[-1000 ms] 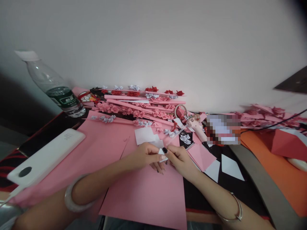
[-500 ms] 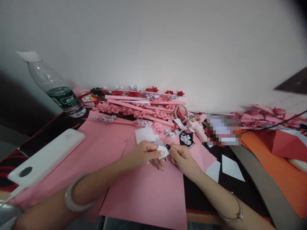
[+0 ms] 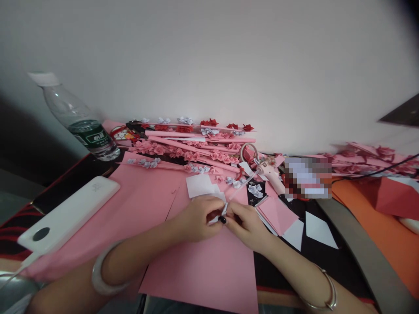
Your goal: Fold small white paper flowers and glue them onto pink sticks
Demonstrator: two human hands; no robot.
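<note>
A small piece of white paper [image 3: 225, 209] is pinched between both hands above the pink paper sheet [image 3: 199, 274]. My left hand [image 3: 199, 218] curls around the paper's left side, its fingertips partly hidden. From the right, my right hand [image 3: 244, 220] grips the same piece, with the dark-nailed thumb pressed at its lower edge. Just behind the hands lie white paper squares [image 3: 199, 185]. A pink glue gun [image 3: 271, 174] rests beyond my right hand, and a folded white paper flower [image 3: 255, 190] sits near it.
Pink rolled paper stems with paper flowers [image 3: 193, 152] lie along the wall. At left are a water bottle [image 3: 88, 126] and a white power bank [image 3: 68, 213]. Pink paper squares [image 3: 278, 213], a white sheet [image 3: 321, 231] and orange paper [image 3: 379, 231] lie to the right.
The white paper was held flatter, with its face showing; now it is mostly enclosed by the fingers. Both hands have closed in together, and the left fingers have curled inward.
</note>
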